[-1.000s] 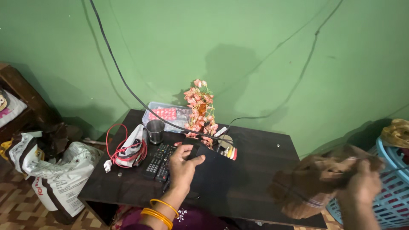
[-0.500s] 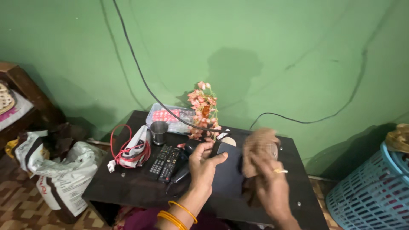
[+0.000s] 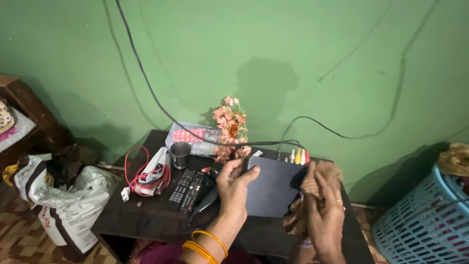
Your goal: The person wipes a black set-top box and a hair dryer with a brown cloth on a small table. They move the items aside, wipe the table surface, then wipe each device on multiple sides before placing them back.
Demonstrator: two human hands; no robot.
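Hands [image 3: 234,185] on tilted black box [image 3: 271,188]

Matt dark plastic box [image 3: 270,188], rough brown cloth [image 3: 312,188], steel cup [image 3: 180,154]

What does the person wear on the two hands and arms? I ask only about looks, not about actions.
The left hand has bare fingers; its wrist carries several thin yellow-orange bangles. The right hand wears a small ring on one finger. Both forearms are bare, with no sleeves visible.
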